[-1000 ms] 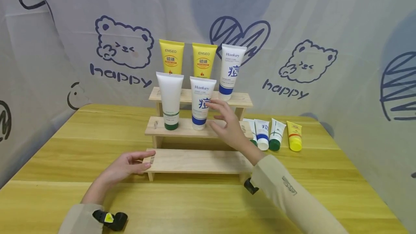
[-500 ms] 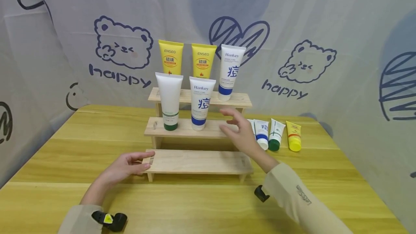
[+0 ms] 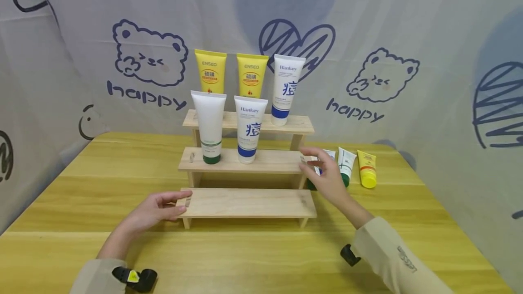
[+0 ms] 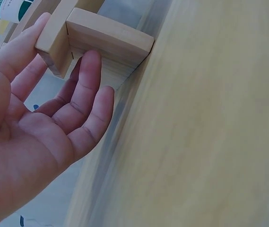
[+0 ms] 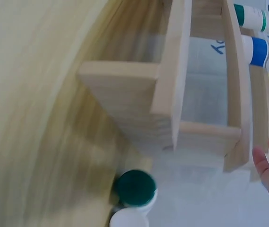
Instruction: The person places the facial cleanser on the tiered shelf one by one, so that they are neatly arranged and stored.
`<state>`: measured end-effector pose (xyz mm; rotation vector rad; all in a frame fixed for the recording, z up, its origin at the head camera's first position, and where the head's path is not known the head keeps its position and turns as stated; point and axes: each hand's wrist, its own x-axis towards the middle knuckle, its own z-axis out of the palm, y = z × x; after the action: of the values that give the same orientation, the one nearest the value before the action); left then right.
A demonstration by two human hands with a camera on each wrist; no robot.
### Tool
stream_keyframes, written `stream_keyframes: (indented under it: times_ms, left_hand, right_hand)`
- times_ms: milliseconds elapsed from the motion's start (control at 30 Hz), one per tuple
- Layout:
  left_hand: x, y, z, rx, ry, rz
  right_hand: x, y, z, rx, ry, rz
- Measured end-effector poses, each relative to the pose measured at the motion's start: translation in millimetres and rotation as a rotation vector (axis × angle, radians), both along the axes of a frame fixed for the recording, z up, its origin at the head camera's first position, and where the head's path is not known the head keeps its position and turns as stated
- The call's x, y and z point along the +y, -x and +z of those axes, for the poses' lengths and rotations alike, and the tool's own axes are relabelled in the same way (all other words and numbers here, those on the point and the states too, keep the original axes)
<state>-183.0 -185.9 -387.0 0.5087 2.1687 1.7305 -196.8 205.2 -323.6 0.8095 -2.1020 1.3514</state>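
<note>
My left hand (image 3: 149,212) grips the left end of the lowest step of a three-step wooden display stand (image 3: 249,203); the left wrist view shows its other fingers loosely bent below the board. Beside the right end of the middle step, my right hand (image 3: 327,178) holds nothing, its fingers relaxed; whether it touches the wood I cannot tell. A white tube with a green cap (image 3: 208,121) and a white Hankey tube (image 3: 247,133) stand cap-down on the middle step. On the top step are two yellow ENSEO tubes, left (image 3: 210,71) and right (image 3: 251,76), and another Hankey tube (image 3: 287,87).
Right of the stand, several tubes lie on the wooden table (image 3: 408,221), among them a white one with green marks (image 3: 346,162) and a yellow one (image 3: 367,169). My right hand partly hides others. A patterned cloth (image 3: 367,12) hangs behind.
My right hand has moved away from the middle-step Hankey tube, rightward to the end of that step. My left hand has stayed on the lowest step.
</note>
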Motion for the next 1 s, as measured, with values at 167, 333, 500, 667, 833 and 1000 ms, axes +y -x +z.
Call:
stream_keyframes:
  times_ms: [167, 333, 500, 667, 833, 1000]
  left_hand:
    - [0, 0.2, -0.9, 0.004, -0.008, -0.006]
    - [0, -0.4, -0.8, 0.003, -0.006, -0.006]
    - [0, -0.5, -0.6, -0.008, -0.009, 0.005]
    - [0, -0.2, -0.4, -0.017, -0.007, 0.014]
    - [0, -0.5, -0.2, -0.014, -0.006, 0.01]
    - [0, -0.8, -0.4, -0.014, -0.003, 0.014]
  right_hand:
    - [14, -1.5, -7.3, 0.002, 0.023, -0.049]
    - [25, -4.9, -13.3, -0.036, 0.054, -0.081]
    - [39, -8.2, -18.2, -0.083, 0.044, -0.11]
    - [58, -5.1, -23.5, -0.105, 0.011, -0.188]
    - [78, 1.0, -32.5, -0.176, -0.023, -0.286]
    - [94, 5.1, -38.8, -0.241, -0.064, -0.344]
